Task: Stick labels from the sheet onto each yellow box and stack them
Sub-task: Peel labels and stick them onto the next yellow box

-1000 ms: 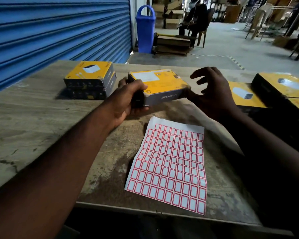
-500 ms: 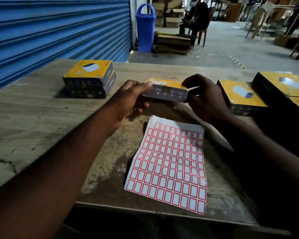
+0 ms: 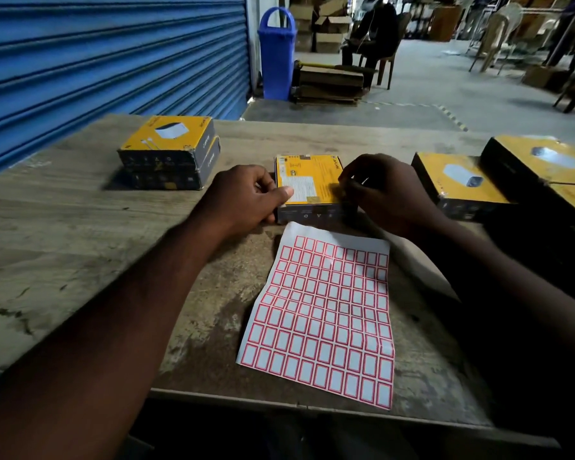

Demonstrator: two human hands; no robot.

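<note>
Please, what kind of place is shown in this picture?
Most likely a warehouse or packing area: there is a blue roller shutter, cardboard cartons are piled on the bare concrete floor, and identical yellow boxes are laid out on a worn wooden table.

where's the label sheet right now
In the head view, the label sheet lies flat on the table, slightly right of centre near its front edge, directly in front of the yellow box between the left hand and right hand.

right hand (image 3: 389, 194) | what it pinches stays hidden; yellow box (image 3: 307, 180) | print unreadable; rightmost boxes (image 3: 518, 164) | cut by frame edge
</note>
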